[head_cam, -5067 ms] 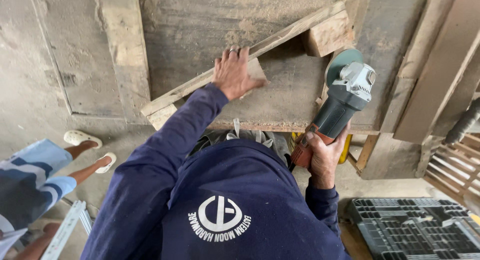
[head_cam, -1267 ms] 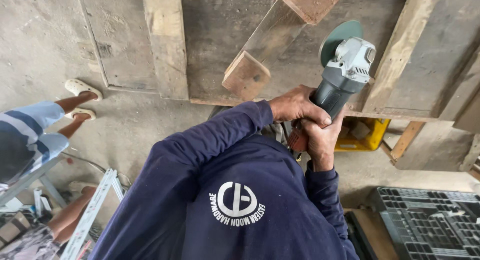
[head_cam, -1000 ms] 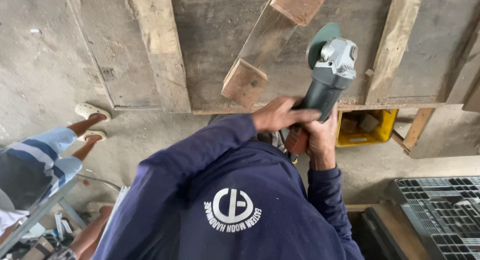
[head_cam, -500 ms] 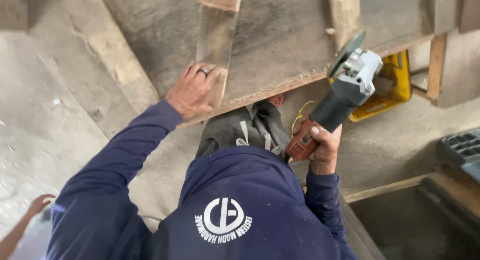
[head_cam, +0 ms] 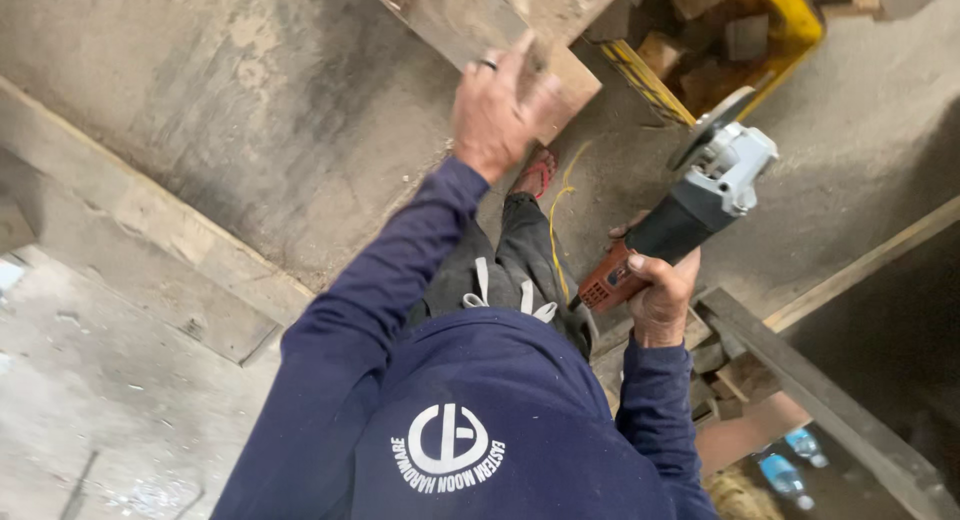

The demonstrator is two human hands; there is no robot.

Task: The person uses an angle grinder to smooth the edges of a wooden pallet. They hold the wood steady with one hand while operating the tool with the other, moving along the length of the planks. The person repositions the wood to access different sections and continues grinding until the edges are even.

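Observation:
My left hand (head_cam: 495, 105), a ring on one finger, grips the cut end of a wooden plank (head_cam: 565, 75) that lies on a large grey panel (head_cam: 250, 110). My right hand (head_cam: 660, 295) is closed around the red and black body of an angle grinder (head_cam: 690, 215). Its grey head and disc (head_cam: 725, 115) point up and to the right, clear of the plank and over the floor. A yellow cord (head_cam: 558, 215) runs down from the grinder past my legs.
A yellow crate (head_cam: 790, 5) with wood offcuts stands at the top right. A dark beam (head_cam: 830, 400) crosses the lower right, with small wood blocks (head_cam: 725, 375) and two plastic bottles (head_cam: 790, 460) beside it. My foot wears a red sandal (head_cam: 540, 170).
My left hand left the grinder and took hold of the plank's end. The grinder now stays in my right hand alone, swung off the panel. The view has turned.

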